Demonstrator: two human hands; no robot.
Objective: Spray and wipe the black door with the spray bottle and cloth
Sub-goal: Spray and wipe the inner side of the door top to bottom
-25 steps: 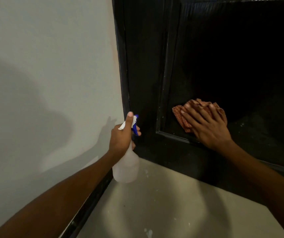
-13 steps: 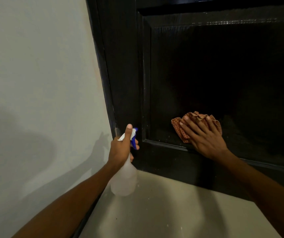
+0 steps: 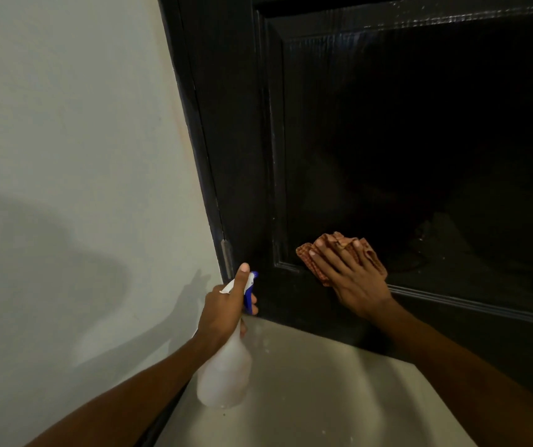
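Black door (image 3: 387, 140) has a checked cloth (image 3: 339, 250) pressed flat under the right hand (image 3: 352, 275) at the panel's lower corner, while the left hand (image 3: 226, 308) grips the spray bottle (image 3: 224, 372) ready nearby.

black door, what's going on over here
A person is cleaning the black door. The right hand presses an orange checked cloth flat against the lower left corner of the door's sunken panel. The left hand grips a white spray bottle by its neck, thumb up along the top, held beside the door's hinge edge above the floor.
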